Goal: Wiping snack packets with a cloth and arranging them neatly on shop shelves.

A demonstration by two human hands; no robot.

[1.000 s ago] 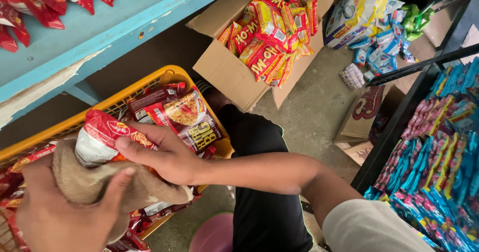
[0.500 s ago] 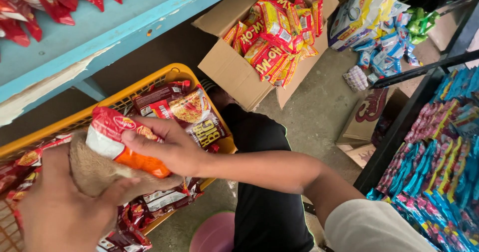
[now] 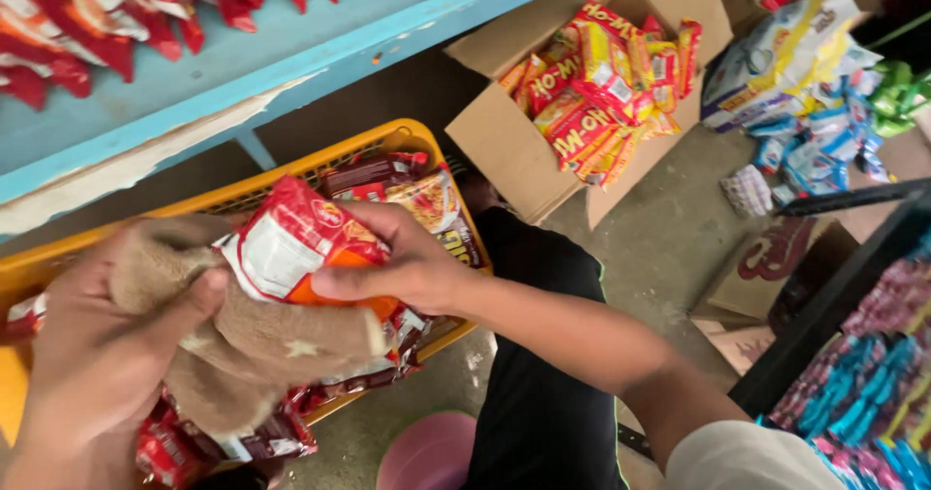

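Right hand (image 3: pixel 407 267) gripping red snack packet (image 3: pixel 301 252), left hand (image 3: pixel 92 354) clutching brown cloth (image 3: pixel 252 349) beneath

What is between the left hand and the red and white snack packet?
In the head view, a brown cloth lies between the left hand and the red and white snack packet.

The cloth (image 3: pixel 252 354) hides the lower part of the packet (image 3: pixel 296 247) and much of the yellow basket (image 3: pixel 388 141). The left hand (image 3: pixel 97 364) runs off the bottom edge, its fingertips buried in cloth.
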